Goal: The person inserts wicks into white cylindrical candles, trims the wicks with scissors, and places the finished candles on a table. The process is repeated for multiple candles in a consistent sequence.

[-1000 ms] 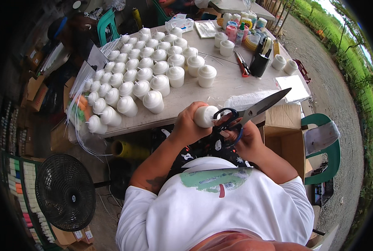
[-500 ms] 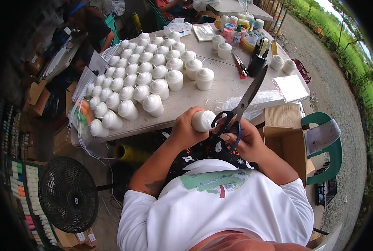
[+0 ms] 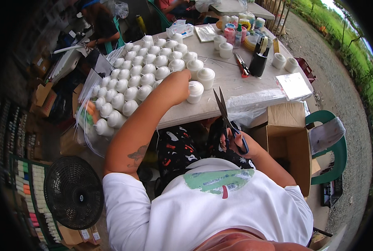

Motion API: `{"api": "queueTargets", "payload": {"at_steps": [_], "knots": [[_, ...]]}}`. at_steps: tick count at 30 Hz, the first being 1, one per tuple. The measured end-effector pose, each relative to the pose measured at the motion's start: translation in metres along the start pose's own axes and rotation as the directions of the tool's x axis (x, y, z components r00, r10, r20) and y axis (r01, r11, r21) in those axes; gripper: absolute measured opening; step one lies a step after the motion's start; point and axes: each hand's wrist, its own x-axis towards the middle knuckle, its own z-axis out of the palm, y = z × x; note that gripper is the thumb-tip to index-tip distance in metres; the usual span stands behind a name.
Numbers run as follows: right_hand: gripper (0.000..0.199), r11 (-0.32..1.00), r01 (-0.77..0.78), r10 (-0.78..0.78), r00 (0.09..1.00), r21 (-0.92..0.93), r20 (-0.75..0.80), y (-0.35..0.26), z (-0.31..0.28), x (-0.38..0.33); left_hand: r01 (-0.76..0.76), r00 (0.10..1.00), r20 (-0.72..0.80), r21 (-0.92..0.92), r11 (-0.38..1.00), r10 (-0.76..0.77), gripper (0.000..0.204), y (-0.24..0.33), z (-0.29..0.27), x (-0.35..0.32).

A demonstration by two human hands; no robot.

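Note:
Rows of short white candles with wicks on domed tops stand upright on the table's left half. My left hand reaches in among the right-hand ones, its fingers curled downward. The back of the hand hides what it grips, if anything. Just right of it, close to the table's front edge, stands a single white candle. My right hand holds black-handled scissors above my lap, fingers through the loops. Their blades point up and away, slightly apart.
A black tape dispenser and a red-black cutter lie farther back. Clear plastic packs line the front right edge. An open cardboard box stands at my right, a black fan at my left. A co-worker sits far left.
My left hand has moved from my lap up to the candle rows. The candle it held no longer shows there; one now stands beside the hand. The scissors have lowered and swung leftward.

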Motion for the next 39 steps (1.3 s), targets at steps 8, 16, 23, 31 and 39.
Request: {"api": "queueTargets", "payload": {"at_steps": [8,16,23,31,39], "knots": [[0.064,0.980,-0.189,0.181,0.976,0.061,0.118,0.000,0.017,0.050,0.061,0.991,-0.099,-0.256,0.965,-0.089,0.012,-0.003,-0.005,-0.014],[0.055,0.969,-0.165,0.136,0.978,-0.184,-0.157,-0.027,0.028,0.082,0.020,0.972,-0.227,-0.183,0.983,-0.062,0.011,-0.001,-0.005,-0.017],[0.070,0.974,-0.187,0.189,0.982,-0.125,0.008,-0.037,0.015,0.073,0.005,0.979,-0.197,-0.260,0.966,-0.058,0.010,-0.007,0.004,-0.014],[0.042,0.883,-0.076,-0.045,0.969,-0.463,-0.243,-0.076,0.015,0.076,0.012,0.958,-0.270,-0.299,0.954,-0.096,0.008,-0.009,-0.002,-0.025],[0.033,-0.041,-0.553,-0.538,0.714,-0.832,-0.448,-0.105,-0.046,0.037,-0.002,0.998,0.014,-0.973,0.230,0.068,0.022,0.035,0.016,-0.056]]}}
